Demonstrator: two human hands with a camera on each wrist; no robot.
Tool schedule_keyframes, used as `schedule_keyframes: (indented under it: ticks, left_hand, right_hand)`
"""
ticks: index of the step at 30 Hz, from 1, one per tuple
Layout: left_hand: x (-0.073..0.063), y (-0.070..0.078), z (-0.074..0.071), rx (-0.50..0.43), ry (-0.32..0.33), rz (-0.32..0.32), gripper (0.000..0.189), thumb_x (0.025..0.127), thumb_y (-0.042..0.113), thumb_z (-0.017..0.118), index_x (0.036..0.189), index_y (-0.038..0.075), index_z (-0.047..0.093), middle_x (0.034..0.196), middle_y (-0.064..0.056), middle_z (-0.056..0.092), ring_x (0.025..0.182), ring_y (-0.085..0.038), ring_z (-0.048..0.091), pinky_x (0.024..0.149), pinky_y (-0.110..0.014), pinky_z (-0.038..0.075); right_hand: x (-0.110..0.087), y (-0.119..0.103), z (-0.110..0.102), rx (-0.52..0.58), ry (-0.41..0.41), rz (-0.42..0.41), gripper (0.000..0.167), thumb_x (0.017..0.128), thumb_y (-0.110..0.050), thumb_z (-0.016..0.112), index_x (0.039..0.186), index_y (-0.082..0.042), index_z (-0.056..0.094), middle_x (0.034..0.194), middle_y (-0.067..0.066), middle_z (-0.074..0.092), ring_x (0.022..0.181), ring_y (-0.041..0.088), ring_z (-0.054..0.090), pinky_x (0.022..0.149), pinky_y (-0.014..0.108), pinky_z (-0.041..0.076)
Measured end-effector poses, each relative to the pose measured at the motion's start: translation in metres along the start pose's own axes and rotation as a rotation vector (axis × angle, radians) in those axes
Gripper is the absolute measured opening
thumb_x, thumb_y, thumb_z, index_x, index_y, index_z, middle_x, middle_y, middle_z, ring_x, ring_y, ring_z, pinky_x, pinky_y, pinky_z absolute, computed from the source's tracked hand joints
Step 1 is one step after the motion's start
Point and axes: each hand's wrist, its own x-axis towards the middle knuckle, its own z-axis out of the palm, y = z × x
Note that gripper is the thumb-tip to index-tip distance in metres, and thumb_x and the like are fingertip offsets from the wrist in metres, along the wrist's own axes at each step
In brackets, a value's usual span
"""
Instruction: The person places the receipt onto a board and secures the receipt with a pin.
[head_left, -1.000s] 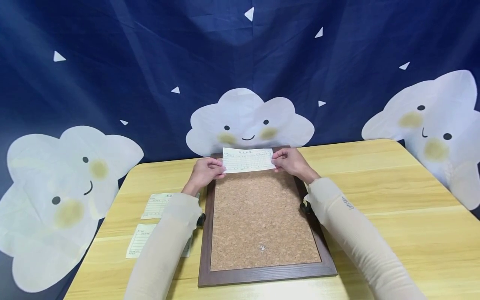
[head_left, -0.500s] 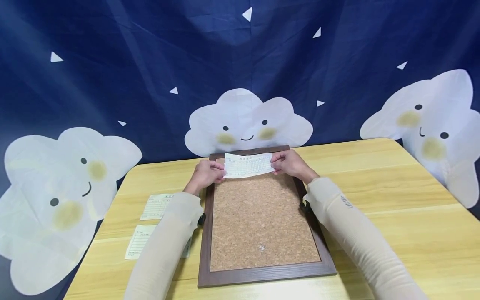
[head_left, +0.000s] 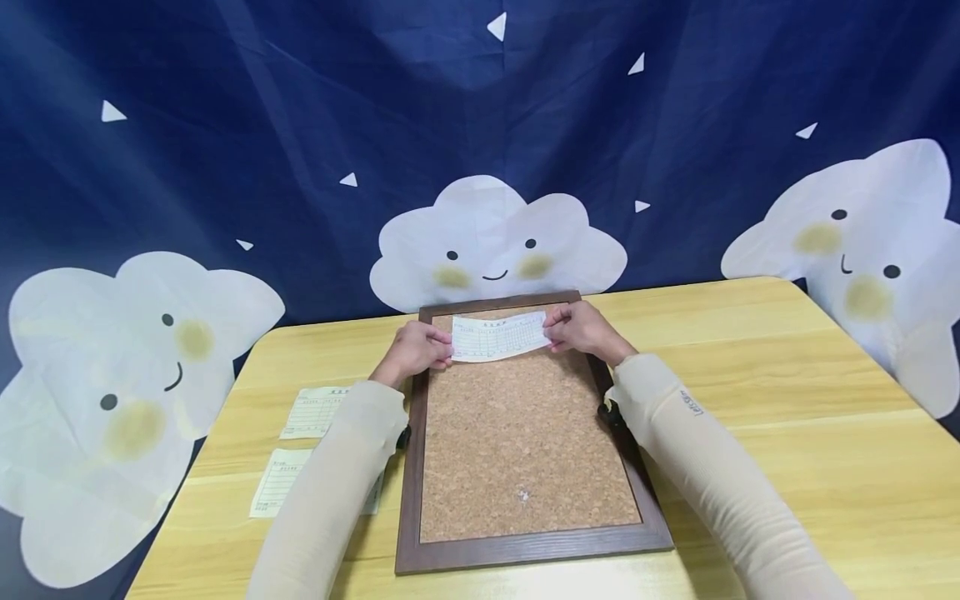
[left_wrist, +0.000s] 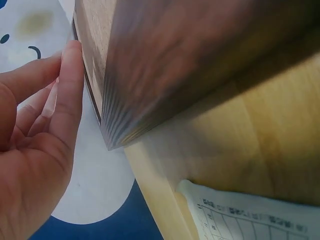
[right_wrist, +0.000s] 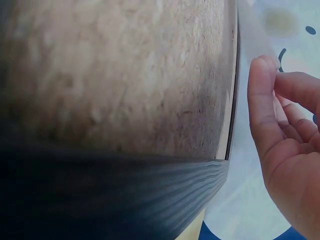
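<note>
Between my two hands, a white printed form slip (head_left: 498, 337) is stretched over the far end of a cork board (head_left: 525, 442), its lower edge bowed downward. My left hand (head_left: 414, 348) pinches the slip's left edge between thumb and fingers. At the opposite edge, my right hand (head_left: 588, 329) pinches it the same way. In the left wrist view the left hand (left_wrist: 42, 120) is beside the board's brown frame (left_wrist: 150, 75). The right wrist view has the right hand (right_wrist: 285, 125) past the cork surface (right_wrist: 125, 75). Whether the slip touches the cork I cannot tell.
Two more form slips lie left of the board: an upper slip (head_left: 311, 412) and a lower slip (head_left: 279, 482), each partly hidden by the left sleeve. All rest on a light wooden table (head_left: 795, 400). A dark blue curtain (head_left: 420, 92) with clouds hangs behind.
Both hands have brought the slip down the view, toward me, uncovering the board's far frame edge. The slip's lower edge bows more than before. Both hands keep their pinch.
</note>
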Motion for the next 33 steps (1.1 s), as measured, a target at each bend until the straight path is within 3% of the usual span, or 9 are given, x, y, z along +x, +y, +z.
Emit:
schedule_keyframes:
  ticks: [7, 16, 28, 30, 33]
  left_hand:
    - [0.0009, 0.0025, 0.0004, 0.02, -0.019, -0.003, 0.021, 0.09, -0.008, 0.066, 0.11, -0.012, 0.068, 0.088, -0.017, 0.072, 0.07, -0.017, 0.07, 0.069, -0.029, 0.059]
    - [0.0017, 0.0032, 0.0034, 0.162, -0.061, 0.005, 0.018, 0.09, -0.006, 0.067, 0.108, -0.007, 0.069, 0.086, -0.011, 0.068, 0.07, -0.015, 0.065, 0.066, -0.028, 0.057]
    - [0.0019, 0.0011, 0.0039, 0.239, -0.064, 0.05, 0.014, 0.089, -0.001, 0.071, 0.103, -0.002, 0.071, 0.086, -0.008, 0.067, 0.069, -0.013, 0.06, 0.061, -0.023, 0.051]
    - [0.0018, 0.0014, 0.0034, 0.282, -0.057, 0.069, 0.018, 0.09, 0.002, 0.071, 0.107, -0.002, 0.071, 0.092, -0.01, 0.068, 0.078, -0.015, 0.063, 0.068, -0.026, 0.053]
    - [0.001, 0.0032, 0.0034, 0.376, -0.073, 0.116, 0.029, 0.092, 0.008, 0.071, 0.12, -0.001, 0.068, 0.113, -0.013, 0.067, 0.103, -0.022, 0.064, 0.088, -0.035, 0.053]
  right_hand:
    - [-0.0006, -0.001, 0.0009, -0.034, -0.032, 0.011, 0.015, 0.094, 0.007, 0.062, 0.106, 0.016, 0.063, 0.08, 0.011, 0.062, 0.064, 0.014, 0.063, 0.069, 0.03, 0.059]
    - [-0.002, -0.0022, 0.004, -0.208, -0.032, 0.026, 0.017, 0.093, 0.008, 0.061, 0.107, 0.013, 0.068, 0.083, 0.016, 0.066, 0.066, 0.015, 0.063, 0.066, 0.029, 0.059]
    - [-0.0021, -0.003, 0.004, -0.343, -0.05, 0.029, 0.022, 0.092, 0.005, 0.061, 0.111, 0.011, 0.069, 0.079, 0.013, 0.069, 0.064, 0.014, 0.063, 0.063, 0.028, 0.058]
    - [-0.0022, -0.0036, 0.0045, -0.372, -0.05, 0.021, 0.022, 0.092, 0.005, 0.062, 0.112, 0.011, 0.07, 0.076, 0.012, 0.069, 0.062, 0.013, 0.064, 0.061, 0.028, 0.057]
    - [-0.0034, -0.0046, 0.0051, -0.414, -0.051, 0.009, 0.023, 0.092, 0.004, 0.062, 0.113, 0.01, 0.069, 0.073, 0.011, 0.069, 0.059, 0.012, 0.064, 0.06, 0.027, 0.057]
